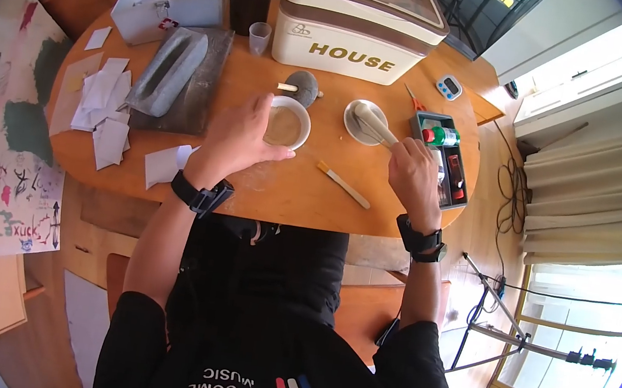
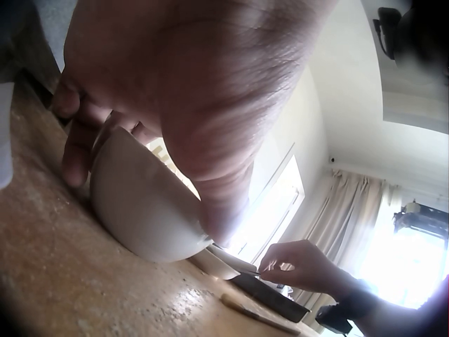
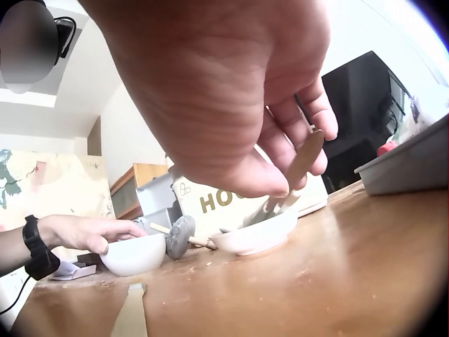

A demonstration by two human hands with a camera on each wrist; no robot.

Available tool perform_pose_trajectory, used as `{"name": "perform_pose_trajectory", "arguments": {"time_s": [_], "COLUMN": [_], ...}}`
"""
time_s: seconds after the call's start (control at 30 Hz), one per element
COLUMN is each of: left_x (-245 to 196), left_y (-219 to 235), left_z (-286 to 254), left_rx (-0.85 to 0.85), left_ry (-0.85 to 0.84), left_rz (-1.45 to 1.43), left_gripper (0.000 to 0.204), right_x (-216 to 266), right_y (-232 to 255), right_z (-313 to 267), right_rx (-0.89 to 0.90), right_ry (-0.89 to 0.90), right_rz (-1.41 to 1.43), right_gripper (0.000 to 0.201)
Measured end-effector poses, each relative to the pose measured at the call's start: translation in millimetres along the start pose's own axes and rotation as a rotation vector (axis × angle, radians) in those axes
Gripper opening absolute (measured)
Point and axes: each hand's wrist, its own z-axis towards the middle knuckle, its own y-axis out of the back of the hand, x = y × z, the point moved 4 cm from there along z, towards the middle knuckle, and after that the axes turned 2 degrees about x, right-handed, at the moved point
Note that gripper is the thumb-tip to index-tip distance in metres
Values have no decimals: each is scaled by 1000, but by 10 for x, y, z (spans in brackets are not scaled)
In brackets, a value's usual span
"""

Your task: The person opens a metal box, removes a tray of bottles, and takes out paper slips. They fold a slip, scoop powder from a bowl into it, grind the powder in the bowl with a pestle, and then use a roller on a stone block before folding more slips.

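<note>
My left hand grips the near-left rim of a white bowl holding tan powder or paste; the left wrist view shows the bowl's side between thumb and fingers. My right hand pinches the handle of a pale tool, whose other end rests in a small white dish. In the right wrist view the fingers hold the handle above the dish. A grey stone wheel with a wooden axle touches or nearly touches the bowl. A flat brush lies between the hands.
A grey tray with bottles stands right of my right hand. Behind are a HOUSE box, a plastic cup, red scissors and a blue timer. At left are paper packets, a stone trough and a metal box.
</note>
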Motion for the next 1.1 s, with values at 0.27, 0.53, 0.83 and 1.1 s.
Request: {"name": "perform_pose_trajectory", "arguments": {"time_s": [0.27, 0.53, 0.83, 1.1], "left_x": [-24, -34, -64, -43], "left_y": [36, 12, 12, -10], "left_z": [0, -16, -86, -94], "left_rx": [10, -34, -47, -64], "left_ry": [2, -16, -29, -43], "left_rz": [-14, 42, 44, 32], "left_gripper": [96, 91, 83, 82], "right_x": [92, -17, 98, 220], "right_y": [83, 8, 47, -2], "right_z": [-47, -75, 171, 430], "right_rx": [91, 85, 8, -57], "right_ry": [-120, -459, -505, -191], "right_rz": [305, 954, 1270, 670], "right_gripper": [15, 22, 23, 16]}}
